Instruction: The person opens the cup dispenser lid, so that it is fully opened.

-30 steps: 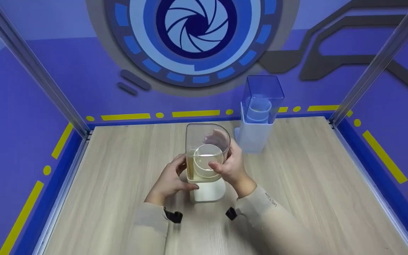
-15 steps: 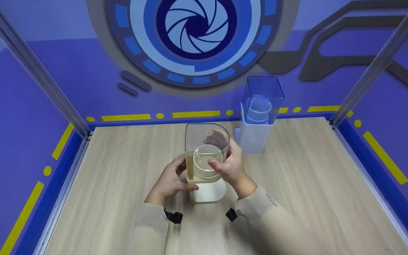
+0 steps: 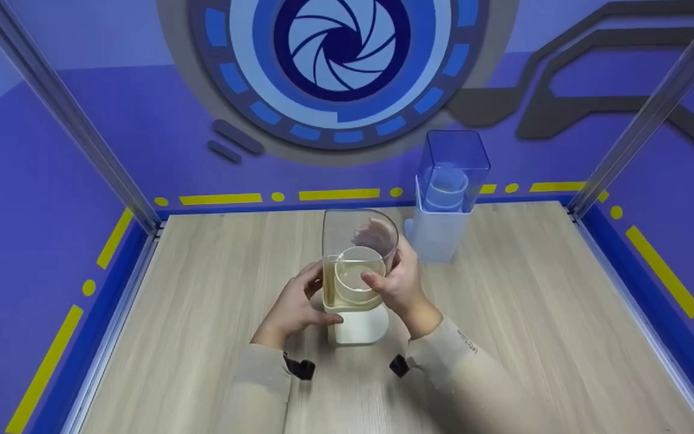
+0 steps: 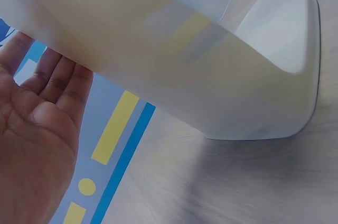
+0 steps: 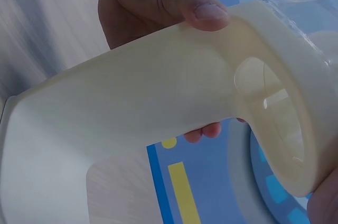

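A cream dispenser [image 3: 362, 328] with a transparent upper bin [image 3: 344, 229] stands on the table between the hands. The left hand [image 3: 293, 307] grips its column from the left, thumb in front and fingers behind. That thumb lies across the column [image 5: 121, 97] in the right wrist view, with fingertips showing at the opposite edge. The right hand [image 3: 402, 280] holds the bin's right side, fingers behind the clear wall, thumb at the front by the round opening. In the left wrist view the left hand [image 4: 42, 113] is beside the column [image 4: 158, 60], its fingers partly hidden.
Behind and to the right, a second dispenser [image 3: 440, 235] with a white lower body and clear square top stands near the back wall. Wood-grain table [image 3: 220, 259] extends around both. Blue patterned panels and metal posts [image 3: 642, 108] border it.
The head view has shifted slightly, so the whole scene sits a little further right. Both hands keep their hold, with no visible movement relative to the dispenser.
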Motion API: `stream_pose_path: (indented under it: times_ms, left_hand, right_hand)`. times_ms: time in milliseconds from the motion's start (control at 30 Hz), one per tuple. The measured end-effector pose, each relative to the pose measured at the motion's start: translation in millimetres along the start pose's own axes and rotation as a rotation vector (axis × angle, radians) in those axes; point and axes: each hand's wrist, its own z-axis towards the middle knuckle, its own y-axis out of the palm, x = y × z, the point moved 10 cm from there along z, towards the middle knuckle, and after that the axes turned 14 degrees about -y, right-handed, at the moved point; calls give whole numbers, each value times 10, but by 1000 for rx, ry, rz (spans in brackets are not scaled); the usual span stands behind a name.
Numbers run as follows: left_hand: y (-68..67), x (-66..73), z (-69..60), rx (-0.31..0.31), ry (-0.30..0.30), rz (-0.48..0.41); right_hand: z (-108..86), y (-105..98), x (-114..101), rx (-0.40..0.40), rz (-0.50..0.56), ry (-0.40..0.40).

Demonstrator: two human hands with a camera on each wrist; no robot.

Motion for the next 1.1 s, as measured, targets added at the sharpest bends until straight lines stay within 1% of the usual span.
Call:
stream_pose_path:
  times_ms: [133, 233, 333, 467, 567, 767, 933, 1100]
  left_hand:
    - [-1, 5, -4, -2, 3, 1]
    - [6, 16, -3, -7, 12, 4]
    - [13, 26, -1, -9, 17, 12]
    - [9, 31, -1, -8, 21, 14]
    - [8, 26, 6, -8, 25, 15]
    - [14, 3, 11, -11, 13, 10]
    - [22, 14, 7, -13, 17, 6]
    - [24, 23, 8, -16, 22, -1]
  right_hand:
    - [10, 5, 9, 11, 46, 1]
    - [16, 6, -10, 14, 52, -13]
    - [19, 3, -39, 11, 30, -22]
    - [36, 6, -57, -7, -22, -2]
    - [58, 5, -53, -5, -16, 8]
    - [85, 17, -60, -10, 19, -28]
    - [97, 4, -110, -18, -12, -50]
    - [177, -27, -203, -9, -14, -88]
